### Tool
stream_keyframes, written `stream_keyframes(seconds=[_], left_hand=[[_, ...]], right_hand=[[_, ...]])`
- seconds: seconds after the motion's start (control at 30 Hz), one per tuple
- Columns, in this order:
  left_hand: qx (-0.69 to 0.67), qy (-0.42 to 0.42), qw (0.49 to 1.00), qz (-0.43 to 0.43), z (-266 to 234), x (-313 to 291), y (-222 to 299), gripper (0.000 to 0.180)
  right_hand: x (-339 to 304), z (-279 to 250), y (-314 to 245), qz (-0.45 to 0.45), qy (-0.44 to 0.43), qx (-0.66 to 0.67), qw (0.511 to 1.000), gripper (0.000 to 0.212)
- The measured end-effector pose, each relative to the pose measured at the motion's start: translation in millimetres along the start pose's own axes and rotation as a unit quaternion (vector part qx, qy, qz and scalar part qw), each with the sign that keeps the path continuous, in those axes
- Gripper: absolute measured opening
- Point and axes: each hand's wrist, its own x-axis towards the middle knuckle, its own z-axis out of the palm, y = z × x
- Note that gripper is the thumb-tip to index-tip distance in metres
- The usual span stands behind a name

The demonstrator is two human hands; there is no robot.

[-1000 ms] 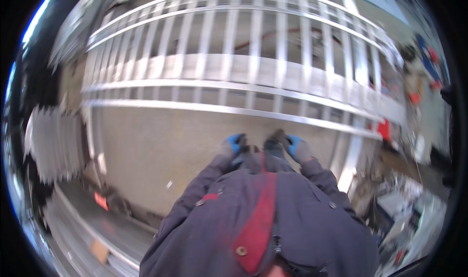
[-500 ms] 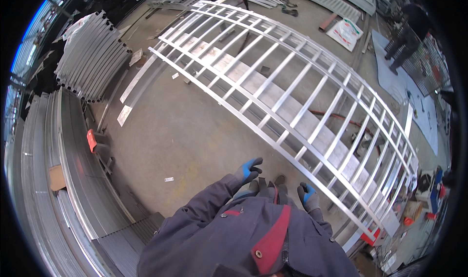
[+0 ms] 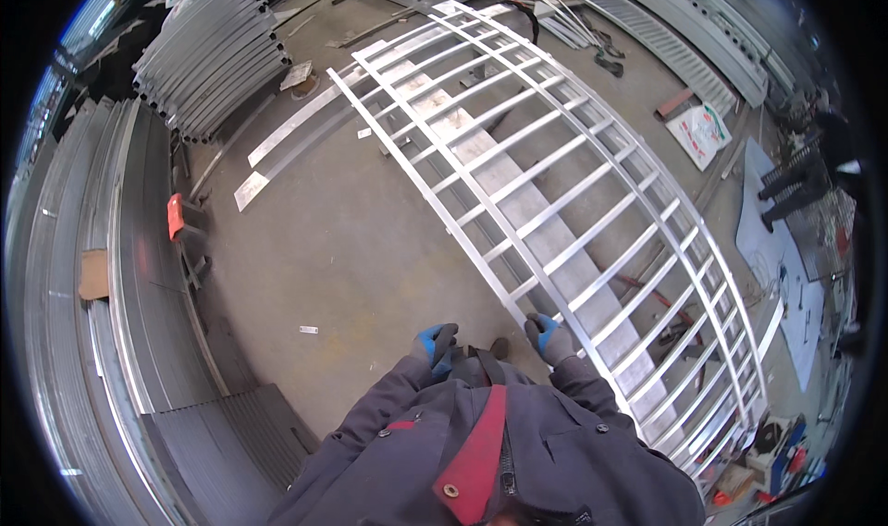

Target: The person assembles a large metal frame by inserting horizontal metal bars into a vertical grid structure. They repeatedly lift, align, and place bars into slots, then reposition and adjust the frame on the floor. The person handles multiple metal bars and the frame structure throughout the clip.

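A long silver metal railing frame (image 3: 555, 179) with many crossbars lies on the right, running from the far middle to the near right. My left hand (image 3: 435, 344), in a blue and dark grey glove, hangs before my body, its fingers loosely curled with nothing visible in them. Close to the railing's near side rail is my right hand (image 3: 549, 339), gloved alike, its fingers bent inward. It overlaps the rail in the picture; whether it touches the metal I cannot tell. Under the frame runs a flat pale board (image 3: 527, 198).
Long grey metal profiles (image 3: 148, 276) are stacked on the left, with a red-orange piece (image 3: 175, 216) beside them. A pile of slatted panels (image 3: 213, 54) stands far left. A white sack (image 3: 697, 136) lies beyond the railing. Another person (image 3: 803, 179) stands at far right.
My view has turned, and the railing now appears steeper and closer to me. My right hand has come nearer its side rail; both hands' fingers look more bent in.
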Motion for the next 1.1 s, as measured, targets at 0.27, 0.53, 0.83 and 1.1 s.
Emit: stream_keyframes(seconds=[0.27,0.53,0.83,1.1], left_hand=[[-0.096,0.139,0.985,0.047,-73.3,116.7,-41.1,0.056],[-0.210,0.118,0.971,-0.001,-221.1,209.2,9.2,0.048],[-0.255,-0.012,0.966,0.052,-364.5,274.8,81.9,0.081],[-0.242,0.000,0.970,0.022,-455.0,333.0,139.9,0.093]], right_hand=[[84.1,56.9,-86.4,-0.017,-0.114,-0.065,0.991,0.049],[179.4,126.1,-212.6,0.026,-0.124,-0.071,0.989,0.058],[289.7,160.2,-288.1,0.022,-0.038,-0.081,0.996,0.053],[457.2,191.1,-311.1,0.031,0.023,-0.051,0.998,0.041]])
